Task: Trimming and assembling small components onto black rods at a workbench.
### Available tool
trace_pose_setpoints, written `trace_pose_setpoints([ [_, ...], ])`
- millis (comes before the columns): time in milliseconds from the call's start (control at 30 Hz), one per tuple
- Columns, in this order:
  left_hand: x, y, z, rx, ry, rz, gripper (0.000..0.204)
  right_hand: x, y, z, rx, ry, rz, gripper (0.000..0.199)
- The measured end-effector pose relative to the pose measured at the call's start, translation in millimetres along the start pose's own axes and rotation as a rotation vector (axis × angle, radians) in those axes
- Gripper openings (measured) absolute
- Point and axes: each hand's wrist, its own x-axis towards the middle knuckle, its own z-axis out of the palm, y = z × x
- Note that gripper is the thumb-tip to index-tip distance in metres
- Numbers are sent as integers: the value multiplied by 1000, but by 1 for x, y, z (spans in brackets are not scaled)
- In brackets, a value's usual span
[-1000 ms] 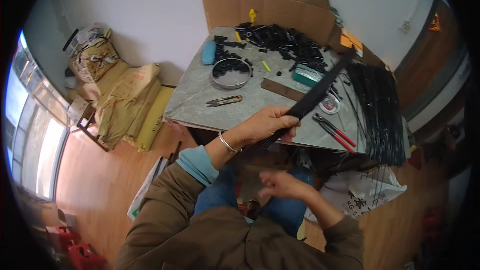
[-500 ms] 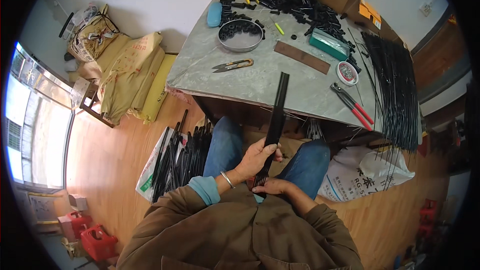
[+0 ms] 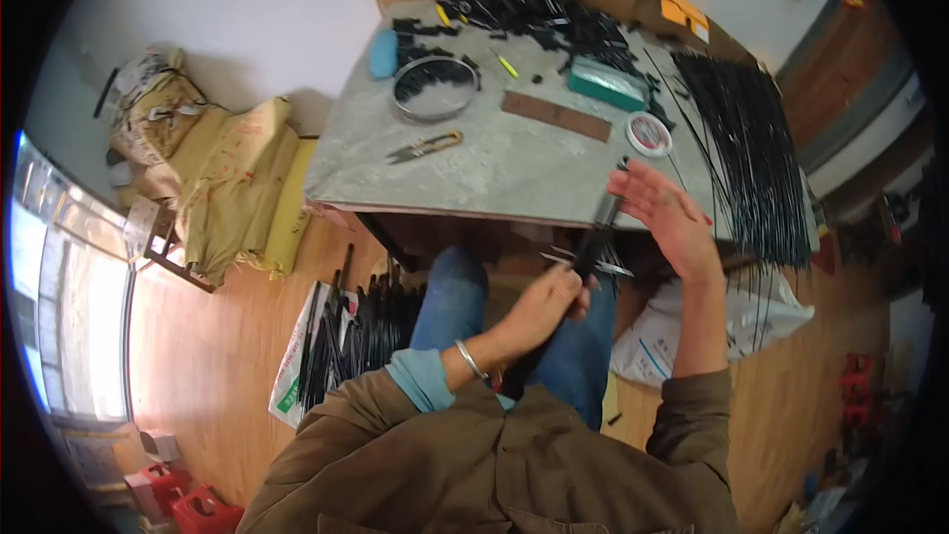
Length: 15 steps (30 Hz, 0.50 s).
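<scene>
My left hand [image 3: 539, 311] is wrapped round a bundle of long black strips [image 3: 599, 237], held at a slant over my lap with its upper end reaching the table's front edge. Beside that upper end my right hand [image 3: 674, 222] is raised, its fingers stretched out and the palm turned toward the bundle. Whether the fingertips touch the strips I cannot make out. The lower end of the bundle is hidden behind my left hand and wrist. The red-handled cutters on the table are mostly covered by my right hand.
The grey table [image 3: 494, 173] holds thread snips [image 3: 425, 146], a round tin [image 3: 435, 89], a brown flat bar [image 3: 556, 117], a green box [image 3: 605, 84], a small white tub [image 3: 648, 133] and heaped black parts [image 3: 534, 15]. Long black wires [image 3: 751, 158] overhang its right side. More black strips [image 3: 361, 336] lie by my left leg.
My right hand has left the bundle's lower end and risen, opened, to its upper end. My left hand and the bundle have shifted right. The view has tilted, and the table sits further left.
</scene>
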Motion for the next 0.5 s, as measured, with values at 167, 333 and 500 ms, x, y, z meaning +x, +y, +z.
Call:
trace_pose_setpoints([
  [167, 6, 16, 3, -241, 96, -383, 46, -25, -46, 66, 12, -286, -116, 62],
  [333, -5, -2, -4, -273, 117, -303, 27, -85, -61, 86, 294, -285, -122, 40],
  [500, -10, 15, 1, -311, 199, -316, 26, -76, -4, 30, -319, 63, 501, 16],
])
